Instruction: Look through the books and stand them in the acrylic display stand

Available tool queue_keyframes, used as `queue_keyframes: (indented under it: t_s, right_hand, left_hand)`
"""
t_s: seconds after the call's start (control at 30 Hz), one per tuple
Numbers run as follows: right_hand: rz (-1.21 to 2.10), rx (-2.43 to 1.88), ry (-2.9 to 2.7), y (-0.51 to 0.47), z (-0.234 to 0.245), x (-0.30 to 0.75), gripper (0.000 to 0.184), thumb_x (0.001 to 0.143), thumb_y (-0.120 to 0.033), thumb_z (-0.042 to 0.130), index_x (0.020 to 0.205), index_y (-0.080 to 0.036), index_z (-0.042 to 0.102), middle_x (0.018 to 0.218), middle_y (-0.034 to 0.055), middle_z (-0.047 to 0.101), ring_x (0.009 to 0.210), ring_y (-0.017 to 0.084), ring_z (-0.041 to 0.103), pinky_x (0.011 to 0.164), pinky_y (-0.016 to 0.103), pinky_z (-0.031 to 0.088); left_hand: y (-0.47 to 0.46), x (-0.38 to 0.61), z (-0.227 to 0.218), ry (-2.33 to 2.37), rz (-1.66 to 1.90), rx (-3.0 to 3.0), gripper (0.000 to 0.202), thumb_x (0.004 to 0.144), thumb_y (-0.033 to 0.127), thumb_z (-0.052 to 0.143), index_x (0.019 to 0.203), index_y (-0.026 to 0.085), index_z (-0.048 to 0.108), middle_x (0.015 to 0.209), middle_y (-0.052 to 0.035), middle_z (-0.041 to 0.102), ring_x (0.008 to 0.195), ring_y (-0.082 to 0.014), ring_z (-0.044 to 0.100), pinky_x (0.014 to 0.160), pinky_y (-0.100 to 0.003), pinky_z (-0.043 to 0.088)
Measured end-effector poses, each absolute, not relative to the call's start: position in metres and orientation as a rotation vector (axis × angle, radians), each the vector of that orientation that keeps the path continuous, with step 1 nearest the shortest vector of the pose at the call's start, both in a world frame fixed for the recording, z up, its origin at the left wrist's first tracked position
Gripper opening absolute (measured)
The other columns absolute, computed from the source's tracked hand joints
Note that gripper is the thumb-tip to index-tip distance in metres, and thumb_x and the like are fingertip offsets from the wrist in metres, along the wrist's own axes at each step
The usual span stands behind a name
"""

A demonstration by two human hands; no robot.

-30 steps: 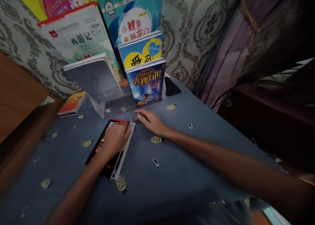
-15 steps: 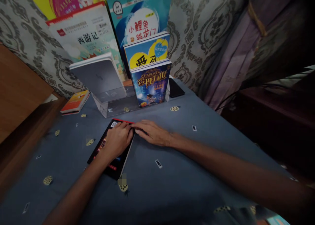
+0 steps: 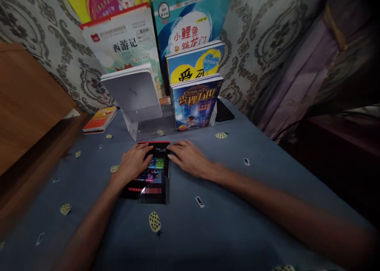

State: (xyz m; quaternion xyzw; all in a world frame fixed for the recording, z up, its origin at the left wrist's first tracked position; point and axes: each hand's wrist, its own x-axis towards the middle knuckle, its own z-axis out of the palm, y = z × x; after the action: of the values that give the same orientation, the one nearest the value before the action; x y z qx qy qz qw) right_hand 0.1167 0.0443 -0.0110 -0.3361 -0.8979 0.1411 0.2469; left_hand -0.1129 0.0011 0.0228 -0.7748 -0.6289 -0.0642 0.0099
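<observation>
A black book [image 3: 158,164] with a red top edge and small colourful pictures on its cover lies flat on the cloth-covered table. Over its upper left part rests my left hand [image 3: 135,160], fingers stretched across the cover and the thumb apart from them. My right hand [image 3: 190,159] is at the book's upper right edge, with fingertips at or touching it and the thumb spread from the fingers. Neither hand lifts the book. Its left side is partly hidden by my left hand, and a pixelated patch covers its lower right corner.
Behind the book stands a clear book stand [image 3: 151,133] holding a grey book [image 3: 138,95] and a blue book [image 3: 194,105]. Taller books, including a white one [image 3: 127,45], rise behind. An orange book [image 3: 100,120] lies left; a dark flat object [image 3: 224,111] lies right.
The black book has turned from slanted to nearly straight. My hands, close together before, are now apart at its upper sides. The view has shifted slightly.
</observation>
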Motion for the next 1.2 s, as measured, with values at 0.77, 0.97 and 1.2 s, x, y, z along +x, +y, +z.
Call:
queue_keyframes:
  t_s: [0.77,0.97,1.2]
  right_hand:
    - [0.205,-1.000,-2.514,0.070,-0.022,0.098,0.042,0.098,-0.039,0.053,0.132,-0.014,0.062,0.130,0.0164,0.065,0.122,0.034,0.056,0.103,0.051,0.043]
    - [0.265,-1.010,-2.516,0.072,-0.022,0.100,0.044,0.098,-0.038,0.052,0.136,-0.017,0.059,0.143,0.0154,0.057,0.132,0.034,0.051,0.109,0.054,0.039]
    - [0.252,-1.023,-2.536,0.073,-0.025,0.099,0.049,0.100,-0.041,0.049,0.139,-0.013,0.056,0.147,0.0175,0.055,0.135,0.033,0.050,0.112,0.052,0.037]
  left_hand:
    - [0.021,-0.136,-0.003,-1.895,-0.260,-2.592,0.045,0.102,0.024,0.036,0.145,0.020,0.049,0.155,-0.0119,0.047,0.145,-0.0238,0.042,0.114,-0.052,0.039]
    - [0.020,-0.133,-0.004,-1.890,-0.292,-2.560,0.044,0.102,0.023,0.035,0.144,0.021,0.050,0.154,-0.0120,0.048,0.145,-0.0248,0.042,0.114,-0.056,0.038]
    - [0.015,-0.124,0.002,-1.882,-0.180,-2.485,0.043,0.102,0.020,0.037,0.143,0.018,0.051,0.152,-0.0145,0.049,0.142,-0.0284,0.046,0.114,-0.059,0.036]
